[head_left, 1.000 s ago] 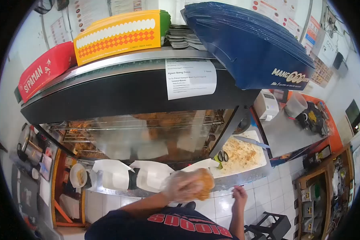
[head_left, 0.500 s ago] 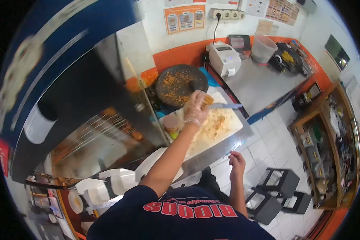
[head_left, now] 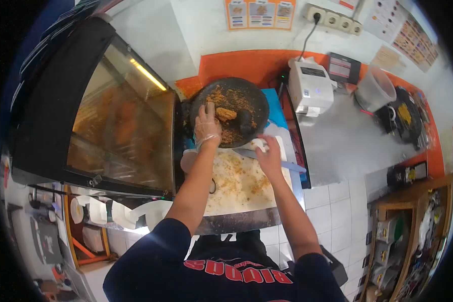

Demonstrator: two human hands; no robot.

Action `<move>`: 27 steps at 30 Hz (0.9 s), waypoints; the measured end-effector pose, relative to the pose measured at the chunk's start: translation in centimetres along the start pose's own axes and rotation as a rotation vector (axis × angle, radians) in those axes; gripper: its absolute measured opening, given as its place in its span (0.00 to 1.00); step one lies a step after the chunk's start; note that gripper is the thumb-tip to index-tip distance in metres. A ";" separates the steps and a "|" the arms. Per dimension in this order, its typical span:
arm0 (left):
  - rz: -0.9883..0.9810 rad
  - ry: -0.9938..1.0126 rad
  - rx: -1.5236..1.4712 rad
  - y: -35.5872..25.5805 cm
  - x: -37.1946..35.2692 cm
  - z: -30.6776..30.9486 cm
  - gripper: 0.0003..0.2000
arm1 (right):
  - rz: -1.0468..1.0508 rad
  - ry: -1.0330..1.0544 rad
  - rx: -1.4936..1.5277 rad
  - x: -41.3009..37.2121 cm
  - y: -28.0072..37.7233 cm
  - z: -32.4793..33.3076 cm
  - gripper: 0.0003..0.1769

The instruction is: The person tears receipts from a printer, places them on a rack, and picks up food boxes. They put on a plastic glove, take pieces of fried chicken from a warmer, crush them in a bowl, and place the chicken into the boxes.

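A stone mortar point(head_left: 195, 103) with crumbly orange-brown bits holds a piece of fried chicken point(head_left: 226, 114) and a dark stone pestle point(head_left: 245, 122). My left hand point(head_left: 206, 126), in a clear plastic glove, is over the mortar's left side. Its fingers are outstretched, their tips beside the chicken. Bare, my right hand point(head_left: 270, 153) is at the mortar's lower right rim, fingers parted and curved around a small white patch I cannot identify. Just below it a knife with a blue-grey handle point(head_left: 293, 166) lies across the crumb-covered white cutting board point(head_left: 236, 194).
A glass display cabinet point(head_left: 121, 126) with fried pieces stands left, close to my left arm. White open boxes point(head_left: 123, 215) line its lower front. On the metal counter to the right are a label printer point(head_left: 311, 85) and a clear bucket point(head_left: 375, 89). Wooden shelves point(head_left: 407, 201) stand lower right.
My left hand has moved from above the board to the mortar, and the fried chicken now lies inside it. My right hand has risen from beside my body to the mortar's rim. The view has turned.
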State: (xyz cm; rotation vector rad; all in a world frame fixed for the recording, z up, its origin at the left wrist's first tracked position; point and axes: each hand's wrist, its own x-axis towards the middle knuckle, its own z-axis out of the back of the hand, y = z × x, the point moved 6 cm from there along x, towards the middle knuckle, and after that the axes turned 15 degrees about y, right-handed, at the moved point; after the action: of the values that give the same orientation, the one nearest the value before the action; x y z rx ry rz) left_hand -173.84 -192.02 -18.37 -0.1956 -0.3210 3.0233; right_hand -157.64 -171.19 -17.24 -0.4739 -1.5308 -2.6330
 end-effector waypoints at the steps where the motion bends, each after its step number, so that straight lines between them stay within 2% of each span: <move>1: 0.023 -0.005 0.000 0.5 0.4 0.2 0.41 | 0.097 0.039 -0.124 3.0 0.2 -1.7 0.26; 2: 0.034 0.001 0.033 0.6 1.0 0.3 0.41 | 0.110 0.056 -0.116 5.0 -0.1 -3.6 0.26; 4: 0.057 0.004 0.066 0.3 1.1 1.5 0.41 | -0.186 0.104 -0.618 7.7 -1.5 -7.0 0.37; 5: -0.040 -0.065 0.060 -1.1 0.3 3.8 0.37 | -0.175 0.111 -0.613 8.6 -1.2 -7.7 0.37; 6: -0.142 -0.130 0.058 -2.1 -0.1 5.1 0.33 | -0.261 0.155 -0.656 9.2 -1.3 -8.4 0.40; 7: -0.133 -0.130 0.059 -2.2 0.7 5.3 0.33 | -0.349 0.198 -0.701 9.7 -1.4 -8.8 0.42; 9: -0.065 0.184 0.098 -2.4 2.5 3.6 0.27 | -0.367 0.217 -0.729 10.8 -2.1 -8.8 0.41; 10: -0.051 0.231 0.139 -2.8 2.8 3.4 0.21 | -0.385 0.222 -0.761 11.5 -2.6 -8.3 0.39; 11: -0.048 0.233 0.130 -3.2 2.8 3.3 0.21 | -0.382 0.227 -0.769 12.5 -4.3 -7.8 0.39; 13: -0.132 0.227 0.196 -4.4 2.2 3.1 0.21 | -0.467 0.198 -0.382 14.4 -10.0 -5.7 0.37; 14: -0.207 0.202 0.106 -4.7 1.5 2.7 0.22 | -0.466 0.199 -0.390 15.2 -11.1 -3.7 0.37; 16: -0.231 0.126 0.079 -5.0 0.5 1.3 0.23 | -0.636 0.212 0.592 15.1 -14.3 -1.7 0.31; 17: -0.253 0.047 0.060 -5.2 0.0 1.1 0.24 | -0.638 0.216 0.588 15.2 -14.4 0.0 0.31; 18: -0.248 0.049 0.056 -5.0 -0.5 1.1 0.24 | -0.582 0.283 0.895 15.4 -13.3 0.9 0.27; 19: -0.262 -0.074 -0.036 -4.7 -1.4 2.2 0.24 | -0.516 0.350 1.202 15.6 -11.3 1.5 0.23; 20: -0.274 -0.198 -0.126 -4.3 -2.4 3.5 0.24 | -0.520 0.357 1.201 15.7 -9.1 2.3 0.23; 22: -0.244 -0.215 -0.189 -3.6 -4.1 6.0 0.24 | -0.512 0.309 1.393 16.0 -4.3 3.6 0.16; 23: -0.221 -0.227 -0.249 -3.0 -5.3 7.4 0.24 | -0.519 0.315 1.395 16.5 -3.4 3.6 0.16; 25: -0.224 -0.298 -0.260 -2.0 -8.5 8.7 0.23 | -0.375 0.376 1.159 18.7 -1.4 4.0 0.18; 26: -0.217 -0.336 -0.287 -1.5 -10.0 8.9 0.23 | -0.284 0.264 0.928 19.3 1.6 4.4 0.23; 27: -0.190 -0.267 -0.308 -1.2 -11.6 9.4 0.22 | -0.280 0.265 0.931 19.4 3.2 3.2 0.23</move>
State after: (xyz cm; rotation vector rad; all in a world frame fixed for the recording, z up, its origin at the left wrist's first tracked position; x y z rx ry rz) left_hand -163.61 -193.99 -7.62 0.2085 -0.7799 2.7950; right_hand -174.73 -168.05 -7.40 0.1639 -2.5462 -1.6822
